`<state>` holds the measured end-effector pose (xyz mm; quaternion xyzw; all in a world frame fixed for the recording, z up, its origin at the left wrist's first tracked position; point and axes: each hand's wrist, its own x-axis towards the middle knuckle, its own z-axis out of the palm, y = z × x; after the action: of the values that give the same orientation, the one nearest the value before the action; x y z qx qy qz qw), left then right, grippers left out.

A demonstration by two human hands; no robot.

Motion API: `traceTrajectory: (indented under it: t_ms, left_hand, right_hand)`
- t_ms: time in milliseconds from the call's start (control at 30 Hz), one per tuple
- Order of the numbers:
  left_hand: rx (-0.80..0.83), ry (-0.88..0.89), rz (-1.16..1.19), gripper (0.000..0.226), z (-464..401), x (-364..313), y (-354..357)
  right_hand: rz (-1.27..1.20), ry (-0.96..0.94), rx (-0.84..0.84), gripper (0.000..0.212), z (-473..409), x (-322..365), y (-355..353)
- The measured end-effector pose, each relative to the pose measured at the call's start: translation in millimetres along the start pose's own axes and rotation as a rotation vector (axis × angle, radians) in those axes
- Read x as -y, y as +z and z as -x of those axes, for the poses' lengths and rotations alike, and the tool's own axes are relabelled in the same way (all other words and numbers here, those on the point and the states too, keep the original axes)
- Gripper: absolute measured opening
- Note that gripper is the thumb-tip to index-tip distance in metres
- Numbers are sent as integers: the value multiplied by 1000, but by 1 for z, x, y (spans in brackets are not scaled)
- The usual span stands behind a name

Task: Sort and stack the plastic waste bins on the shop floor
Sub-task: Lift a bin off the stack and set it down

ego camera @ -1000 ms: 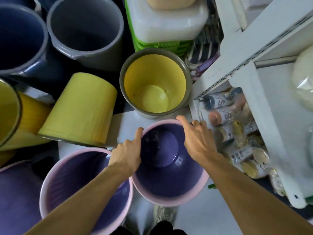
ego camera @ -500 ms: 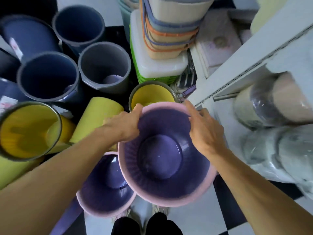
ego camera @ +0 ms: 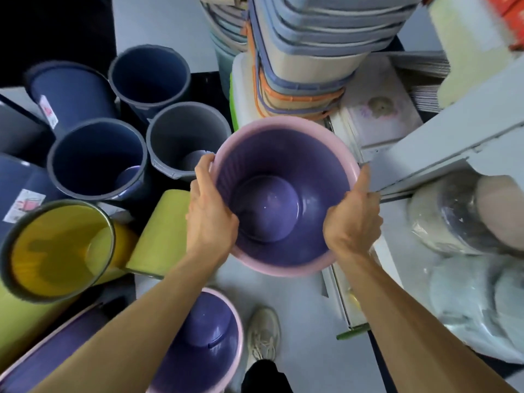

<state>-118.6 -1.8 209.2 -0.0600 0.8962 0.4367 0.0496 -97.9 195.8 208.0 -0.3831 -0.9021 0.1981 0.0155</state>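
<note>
I hold a purple bin with a pink rim (ego camera: 283, 199) up in the air, its mouth facing me. My left hand (ego camera: 209, 211) grips its left rim and my right hand (ego camera: 351, 219) grips its right rim. A second purple bin with a pink rim (ego camera: 204, 344) stands on the floor below my left forearm. A yellow bin with a grey rim (ego camera: 56, 251) leans at the left, and a yellow bin (ego camera: 164, 234) lies on its side beside it. Three dark blue-grey bins (ego camera: 96, 160) (ego camera: 150, 75) (ego camera: 184, 137) stand upright behind them.
A tall stack of pastel tubs (ego camera: 312, 52) rises straight ahead. White shelving (ego camera: 442, 131) with wrapped goods (ego camera: 465, 211) lines the right. Another purple bin (ego camera: 48, 361) lies at the lower left. My shoe (ego camera: 263, 336) is on the pale floor.
I lifted the purple bin off the floor and raised it higher and farther forward. It now covers the yellow bin that stood behind it. My view has tilted up.
</note>
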Motion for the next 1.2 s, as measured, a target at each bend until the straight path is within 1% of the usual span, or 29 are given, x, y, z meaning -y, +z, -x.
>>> traceTrajectory:
  t_ms: [100,200,300,433,533,600,667,733,833,867,933,1033,1100,1200]
  left_hand:
    - [60,-19,-61,95,-23,15,20]
    - [110,-39,-133,94,-43,32,36]
    - [149,-46,-171,93,-54,54,52]
    - [208,-97,-231,93,-58,83,70]
    - [285,-134,-301,98,-59,109,85]
    - [340,-164,-355,101,-59,129,97]
    - [417,-200,-499,104,-57,146,108]
    - [518,-257,-647,103,-58,157,114]
    - [642,-302,-741,97,-69,158,112]
    - [651,-288,-771,97,-72,156,109]
    - [619,-235,-795,96,-69,151,101]
    - [538,-113,-775,94,-44,154,85]
    - [510,-42,-780,90,-26,163,70]
    - [506,9,-820,87,-1,182,45]
  right_hand:
    - [22,-12,-22,75,-11,-1,24]
    - [34,-50,-51,75,-20,-6,52]
    - [48,-57,-29,76,-24,-12,77]
    - [57,-66,38,73,-23,-23,107]
    - [115,-25,156,80,-21,-34,133]
    - [139,7,271,94,-19,-41,149]
    - [162,44,399,107,-17,-49,163]
    - [200,99,532,109,-18,-57,176]
    - [269,146,655,104,-25,-63,180]
    - [297,120,658,100,-25,-61,178]
    - [340,7,620,94,-20,-56,171]
    - [306,-154,541,89,8,-48,162]
    - [283,-222,516,87,31,-45,158]
    - [283,-278,512,85,66,-47,151]
